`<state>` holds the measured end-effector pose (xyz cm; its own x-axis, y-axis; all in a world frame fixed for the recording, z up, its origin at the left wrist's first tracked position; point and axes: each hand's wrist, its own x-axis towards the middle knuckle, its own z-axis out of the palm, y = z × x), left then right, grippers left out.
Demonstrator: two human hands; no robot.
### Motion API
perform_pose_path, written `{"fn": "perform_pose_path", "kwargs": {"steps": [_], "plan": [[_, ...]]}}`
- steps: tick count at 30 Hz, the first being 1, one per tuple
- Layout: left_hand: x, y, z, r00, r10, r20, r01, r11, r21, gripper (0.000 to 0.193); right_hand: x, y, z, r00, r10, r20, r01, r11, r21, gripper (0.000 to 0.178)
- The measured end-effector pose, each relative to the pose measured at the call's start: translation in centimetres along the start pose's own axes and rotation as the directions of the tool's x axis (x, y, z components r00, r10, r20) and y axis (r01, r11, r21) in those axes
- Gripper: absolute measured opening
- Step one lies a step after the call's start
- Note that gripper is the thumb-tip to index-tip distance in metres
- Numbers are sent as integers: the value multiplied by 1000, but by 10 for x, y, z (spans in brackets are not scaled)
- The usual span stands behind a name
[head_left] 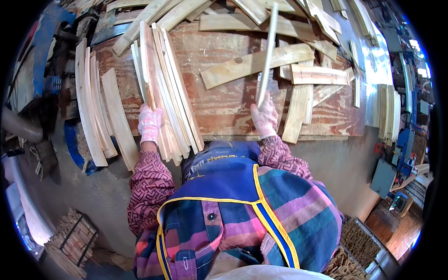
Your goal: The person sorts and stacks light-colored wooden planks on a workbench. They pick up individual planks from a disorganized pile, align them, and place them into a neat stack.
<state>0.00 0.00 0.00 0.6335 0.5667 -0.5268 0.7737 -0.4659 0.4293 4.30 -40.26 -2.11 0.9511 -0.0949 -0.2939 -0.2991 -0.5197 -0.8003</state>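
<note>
Gloved fingers of the L hand [150,123] clasp a board [147,70] by its near end, nr L edge of a stack [176,93], long axis running fwd; across the table [221,112], the R hand [264,118], nearer the loose planks [319,75], grips a slat [269,51] by its near end, also pointing fwd.

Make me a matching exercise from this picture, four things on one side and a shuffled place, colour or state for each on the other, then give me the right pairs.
Things:
1. Left hand
2. Right hand
3. Apron
4. Tabletop

Descriptions:
A. Blue with yellow edging
B. Around the near end of a single raised strip
C. Reddish brown with pale patches
D. At the near end of a board beside the upright row of boards

Pairs: 1-D, 2-B, 3-A, 4-C
</note>
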Motion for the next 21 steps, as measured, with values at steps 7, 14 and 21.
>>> {"fn": "perform_pose_path", "kwargs": {"steps": [7,14,21], "plan": [[-34,20,-10,995,-50,83,53,998,-35,65,7,-20,-22,992,55,110,19,817,-576,60],[-10,13,-2,999,32,-19,-30,996,83,61,76,19,-10,975,219,43,-191,918,-347,67],[6,-24,3,999,10,-30,-8,998,69,58,-23,-96,38,951,229,210,-269,944,189,41]]}}
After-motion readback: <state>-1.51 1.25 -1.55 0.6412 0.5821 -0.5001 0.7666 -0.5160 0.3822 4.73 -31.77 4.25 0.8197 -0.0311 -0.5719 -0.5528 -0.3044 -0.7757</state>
